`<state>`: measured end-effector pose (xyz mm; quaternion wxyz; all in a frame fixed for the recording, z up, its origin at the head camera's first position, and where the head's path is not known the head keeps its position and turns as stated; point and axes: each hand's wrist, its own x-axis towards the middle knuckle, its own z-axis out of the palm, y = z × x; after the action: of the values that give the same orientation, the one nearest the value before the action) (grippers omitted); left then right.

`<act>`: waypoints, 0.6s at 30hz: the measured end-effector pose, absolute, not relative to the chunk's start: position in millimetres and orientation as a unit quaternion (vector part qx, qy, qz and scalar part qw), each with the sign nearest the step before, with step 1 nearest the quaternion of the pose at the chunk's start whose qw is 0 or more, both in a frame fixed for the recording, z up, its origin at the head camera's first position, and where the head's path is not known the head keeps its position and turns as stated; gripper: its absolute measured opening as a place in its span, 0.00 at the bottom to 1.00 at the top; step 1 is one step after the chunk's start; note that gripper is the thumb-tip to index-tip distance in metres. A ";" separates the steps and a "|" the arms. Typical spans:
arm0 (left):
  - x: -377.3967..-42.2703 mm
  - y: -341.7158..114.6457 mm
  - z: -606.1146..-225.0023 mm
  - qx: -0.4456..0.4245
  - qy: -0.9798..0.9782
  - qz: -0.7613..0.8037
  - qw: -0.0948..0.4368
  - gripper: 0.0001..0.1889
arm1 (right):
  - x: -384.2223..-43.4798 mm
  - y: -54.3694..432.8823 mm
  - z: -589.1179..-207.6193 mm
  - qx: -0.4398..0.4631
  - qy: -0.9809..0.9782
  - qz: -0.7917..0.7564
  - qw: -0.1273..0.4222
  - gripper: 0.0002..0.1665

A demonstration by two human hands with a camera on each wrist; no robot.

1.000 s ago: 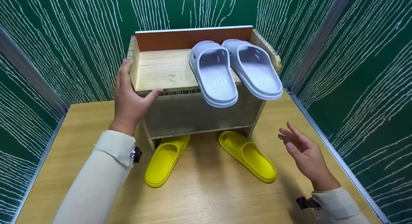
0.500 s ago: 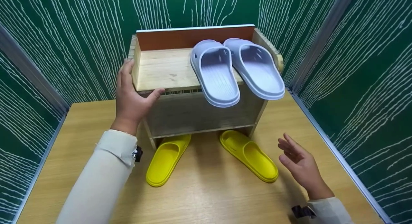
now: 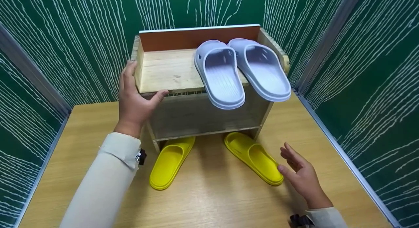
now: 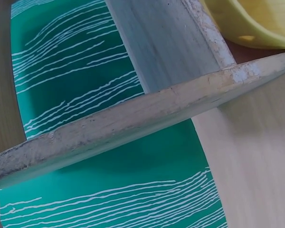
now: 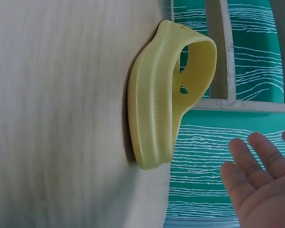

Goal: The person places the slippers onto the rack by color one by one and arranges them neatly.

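A small wooden shoe rack (image 3: 170, 70) stands at the back of the table. My left hand (image 3: 135, 103) grips its left front corner, fingers along the outer side and thumb on the front edge. Two pale lavender slippers, one (image 3: 224, 84) beside the other (image 3: 266, 75), sit at the right of the top shelf, heels jutting over the front. On the table lie two yellow slippers, the left one (image 3: 166, 164) and the right one (image 3: 263, 164), toes under the rack and heels splayed outward. My right hand (image 3: 302, 180) hovers beside the right yellow slipper's heel, fingers extended and holding nothing.
Green panels with white drip lines (image 3: 209, 8) enclose the table (image 3: 209, 201) at the back and both sides. Grey metal strips (image 3: 327, 133) run along the table's side edges. The rack's side panel (image 4: 109, 118) fills much of the left wrist view.
My right hand has come down and to the left, closer to the right yellow slipper. The left hand keeps its grip on the rack, and the slippers stay in place.
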<state>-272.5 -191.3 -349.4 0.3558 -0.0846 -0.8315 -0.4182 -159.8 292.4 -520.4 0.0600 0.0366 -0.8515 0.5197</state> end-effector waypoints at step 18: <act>-272.6 -192.6 -352.9 -0.087 -0.834 -0.401 0.369 0.55 | -159.8 290.4 -536.1 -0.016 -0.866 0.498 -0.026 0.53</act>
<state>-272.6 -192.6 -352.9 0.3690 -0.0867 -0.8338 -0.4015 -159.8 290.4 -536.1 -0.0264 -0.0157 -0.8664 0.4985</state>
